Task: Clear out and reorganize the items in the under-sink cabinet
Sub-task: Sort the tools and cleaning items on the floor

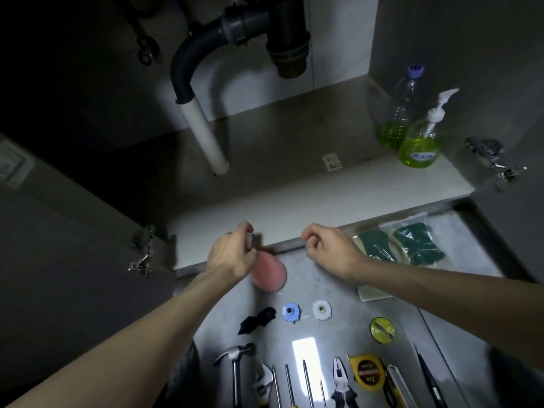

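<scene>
1. Two bare arms are seen reaching toward the open under-sink cabinet (294,184), whose pale floor lies beneath a dark curved drain pipe (188,69) joined to a white plastic pipe (206,136).
2. The left hand (232,254) is closed in a pinch on a small pale object — too blurred to be identified — just above a round pink sponge pad (270,273) resting on the grey floor at the cabinet's edge.
3. The right hand (329,248) is held curled, fingers bent inward; whether anything is gripped cannot be told.
4. At the cabinet's back right, a clear plastic bottle with a blue cap (401,110) and a pump bottle of green liquid (421,139) are stood touching.
5. Outside, bagged dark green scouring pads (403,245) are laid to the right of the hands.
6. Nearer the camera, a blue plastic fitting (290,312), a white plastic fitting (321,310), a yellow round tape roll (382,330), a steel claw hammer (235,366), pliers (341,381) and a yellow tape measure (368,371) are set out in rows — well apart from the cabinet.
</scene>
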